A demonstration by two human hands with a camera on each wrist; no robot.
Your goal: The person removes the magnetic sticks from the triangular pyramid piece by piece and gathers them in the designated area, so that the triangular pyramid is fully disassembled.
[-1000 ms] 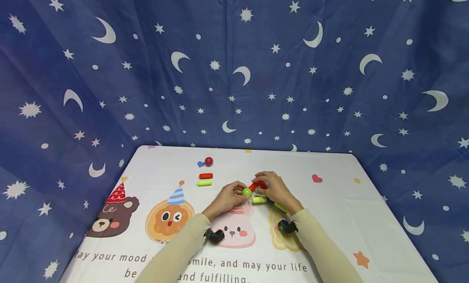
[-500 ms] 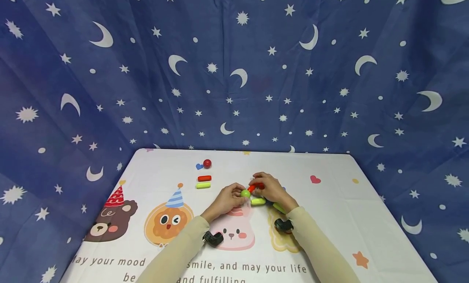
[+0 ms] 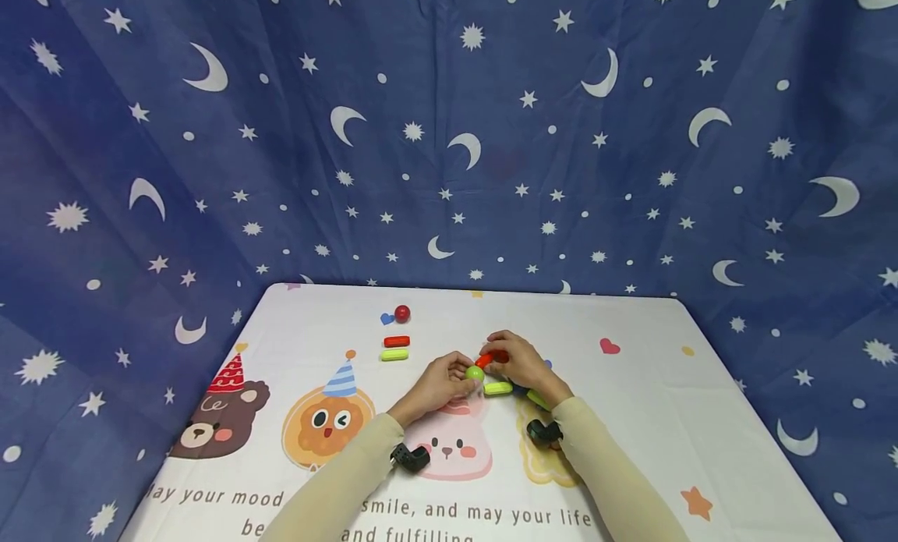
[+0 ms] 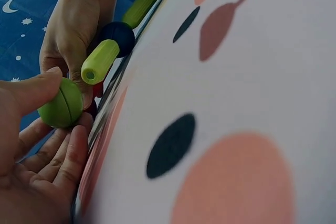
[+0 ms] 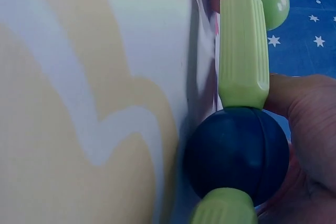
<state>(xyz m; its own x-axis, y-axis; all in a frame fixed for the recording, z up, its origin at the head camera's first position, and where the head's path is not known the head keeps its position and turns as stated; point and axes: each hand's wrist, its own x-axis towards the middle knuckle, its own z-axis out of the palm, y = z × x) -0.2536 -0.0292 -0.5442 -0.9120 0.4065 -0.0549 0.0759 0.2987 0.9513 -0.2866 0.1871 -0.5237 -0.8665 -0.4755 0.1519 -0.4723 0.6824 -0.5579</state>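
My left hand (image 3: 443, 382) pinches a green ball (image 4: 60, 103) between thumb and fingers. A red rod (image 3: 484, 359) points at that ball from the far right, its other end under the fingers of my right hand (image 3: 525, 366), which grip it. Below the right hand, a dark blue ball (image 5: 236, 156) joins two ribbed yellow-green rods. The nearer yellow-green rod (image 5: 243, 51) reaches toward the green ball, its holed free end (image 4: 91, 75) facing the left hand. The second yellow-green rod (image 3: 539, 399) runs back under the right wrist. My right palm hides part of the joined pieces.
Farther back on the left lie a red ball (image 3: 402, 313), a loose red rod (image 3: 397, 341) and a loose yellow-green rod (image 3: 394, 355). A white cloth with printed cartoons covers the table (image 3: 631, 417). A blue starry curtain (image 3: 449, 175) hangs behind its far edge.
My right hand has shifted slightly left, toward the green ball, with the red rod. The left hand keeps its pinch on the ball. The head view has moved a little.
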